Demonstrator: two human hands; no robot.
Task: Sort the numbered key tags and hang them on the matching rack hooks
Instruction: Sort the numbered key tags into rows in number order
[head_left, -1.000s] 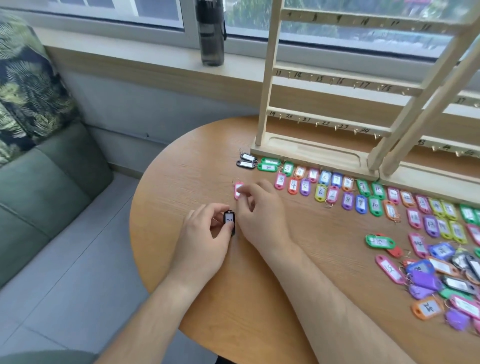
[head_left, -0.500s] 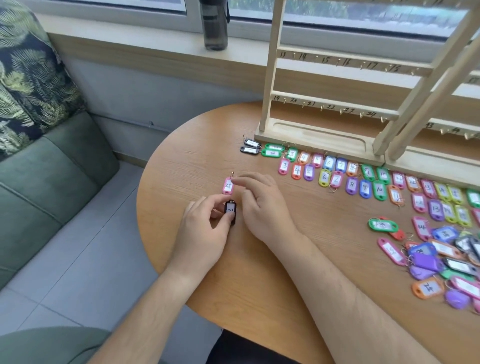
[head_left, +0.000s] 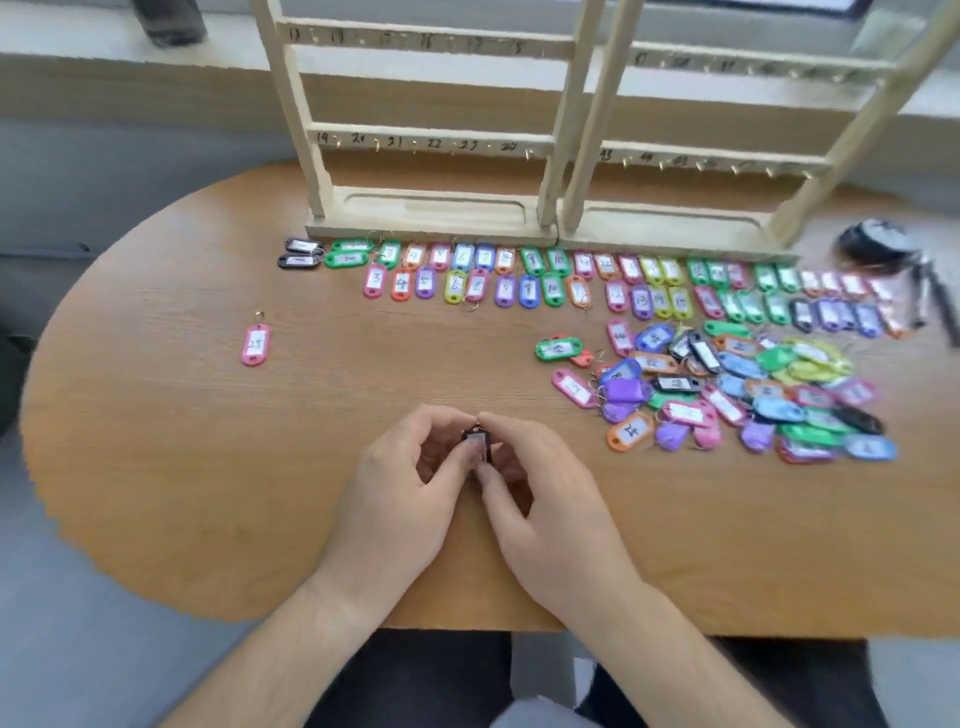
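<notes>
**A:** What has been changed in the last second?

**B:** The pink tag (head_left: 255, 344) has been released. It is left lying flat near the left edge of the tabletop (head_left: 208, 467), alone, with its ring pointed toward the rack (head_left: 431, 213). The right hand (head_left: 550, 519), which had been touching it, has been brought over to the black tag (head_left: 478, 444).

**A:** How is the black tag held now?

**B:** It is pinched from both sides, just inside the middle of the near edge. The grip of the left hand (head_left: 400, 499) is closed on it with thumb and fingertips, and the right grip is closed on it the same way. The tag is held roughly upright with its label turned to the camera. The number cannot be read, as it is blurred and partly covered.

**A:** And the other tags?

**B:** Two rows (head_left: 467, 283) are laid out along the rack's base. A loose pile (head_left: 753, 395) is left toward the right edge. Nothing is seen hanging from the rails in view.

**A:** What is meant by that for the task?

**B:** Sorting is judged to be still in hand. The pink tag appears to have been set aside, and the black one is probably being read or having its ring worked. Hanging does not seem to have been started, and much of the pile is yet to be ordered.
</notes>
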